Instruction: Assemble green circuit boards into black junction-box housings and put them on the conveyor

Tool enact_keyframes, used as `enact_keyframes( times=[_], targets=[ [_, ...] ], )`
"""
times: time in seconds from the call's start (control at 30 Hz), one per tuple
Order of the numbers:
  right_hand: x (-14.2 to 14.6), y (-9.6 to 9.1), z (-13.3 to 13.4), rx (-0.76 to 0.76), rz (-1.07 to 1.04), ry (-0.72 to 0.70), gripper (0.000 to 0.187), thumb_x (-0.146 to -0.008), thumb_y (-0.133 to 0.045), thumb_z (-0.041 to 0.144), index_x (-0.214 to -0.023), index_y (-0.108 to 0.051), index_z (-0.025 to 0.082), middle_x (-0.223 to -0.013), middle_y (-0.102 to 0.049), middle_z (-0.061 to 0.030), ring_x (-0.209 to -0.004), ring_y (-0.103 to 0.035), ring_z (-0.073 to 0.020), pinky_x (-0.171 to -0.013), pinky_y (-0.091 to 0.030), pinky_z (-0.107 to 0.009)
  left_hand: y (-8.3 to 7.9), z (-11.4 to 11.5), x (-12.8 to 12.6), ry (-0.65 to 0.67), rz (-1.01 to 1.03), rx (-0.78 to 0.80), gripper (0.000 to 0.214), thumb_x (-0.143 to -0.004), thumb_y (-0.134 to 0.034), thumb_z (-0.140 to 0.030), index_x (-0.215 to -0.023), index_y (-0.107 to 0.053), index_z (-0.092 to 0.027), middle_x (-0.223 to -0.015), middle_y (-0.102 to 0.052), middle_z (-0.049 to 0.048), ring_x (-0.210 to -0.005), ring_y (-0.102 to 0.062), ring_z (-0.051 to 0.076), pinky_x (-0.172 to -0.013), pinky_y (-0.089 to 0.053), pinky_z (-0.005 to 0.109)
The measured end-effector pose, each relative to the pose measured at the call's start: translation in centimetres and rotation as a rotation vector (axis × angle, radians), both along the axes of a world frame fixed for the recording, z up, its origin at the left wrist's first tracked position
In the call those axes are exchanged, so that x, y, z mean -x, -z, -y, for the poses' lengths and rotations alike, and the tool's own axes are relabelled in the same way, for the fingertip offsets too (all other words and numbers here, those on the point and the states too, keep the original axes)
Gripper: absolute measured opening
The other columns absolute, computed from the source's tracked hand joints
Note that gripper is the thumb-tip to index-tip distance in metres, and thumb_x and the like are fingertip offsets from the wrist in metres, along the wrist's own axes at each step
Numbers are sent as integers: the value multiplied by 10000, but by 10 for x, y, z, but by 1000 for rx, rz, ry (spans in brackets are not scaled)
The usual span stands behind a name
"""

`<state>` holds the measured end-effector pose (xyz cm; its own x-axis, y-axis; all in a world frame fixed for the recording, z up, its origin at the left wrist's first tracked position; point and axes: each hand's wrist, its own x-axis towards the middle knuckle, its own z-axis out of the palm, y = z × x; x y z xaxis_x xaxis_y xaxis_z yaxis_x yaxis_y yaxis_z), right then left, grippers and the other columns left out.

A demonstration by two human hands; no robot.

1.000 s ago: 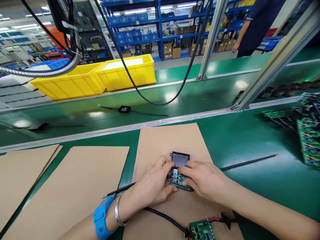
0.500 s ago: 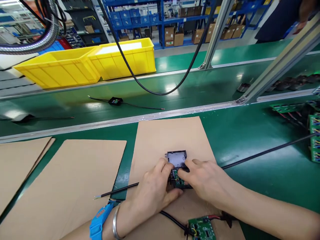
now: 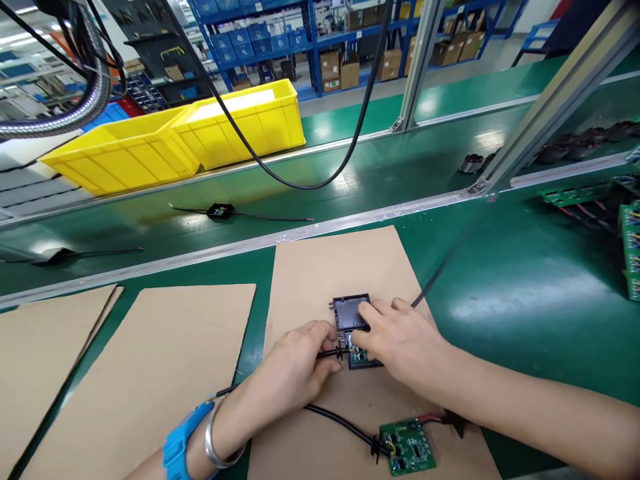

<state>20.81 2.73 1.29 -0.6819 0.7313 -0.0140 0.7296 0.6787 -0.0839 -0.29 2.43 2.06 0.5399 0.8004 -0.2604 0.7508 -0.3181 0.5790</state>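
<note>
A small black plastic case (image 3: 351, 312) lies opened flat on a cardboard sheet (image 3: 320, 267), its lid half away from me. A green circuit board (image 3: 358, 355) sits in its near half. My left hand (image 3: 305, 357) pinches a black cable (image 3: 327, 353) beside the case's left edge, where the cable meets the board. My right hand (image 3: 400, 333) rests over the right side of the case, fingers on lid and board; whether it grips anything is hidden. Nearer to me, a second circuit board (image 3: 407, 445) with a black cable and red wire lies on the cardboard.
More cardboard sheets (image 3: 165, 360) lie to the left. Beyond the metal rail (image 3: 240, 250), a small black device with wires (image 3: 220, 211) lies on the green surface. Yellow bins (image 3: 250, 127) stand behind. A hanging black cable (image 3: 320, 187) loops ahead. Green boards (image 3: 631, 247) are at right.
My left hand has shifted left off the case and now pinches the cable. My right fingers have moved onto the lid. The cable at right has swung, and the view has tilted slightly.
</note>
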Motion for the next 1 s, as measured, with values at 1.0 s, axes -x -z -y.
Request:
enact_keyframes(
  times=[1.0],
  targets=[
    [-7,6,-7,62,-156,21,132,-852,-636,132,-751,-659,214,-809,-554,-52,-848,-486,-222,-625,-296,-303,31,34,-18,122,-555,-447,213,-890,-385,-98,-856,-594,-123,-736,-551,119,-627,-520,228,-554,-373,327]
  ],
)
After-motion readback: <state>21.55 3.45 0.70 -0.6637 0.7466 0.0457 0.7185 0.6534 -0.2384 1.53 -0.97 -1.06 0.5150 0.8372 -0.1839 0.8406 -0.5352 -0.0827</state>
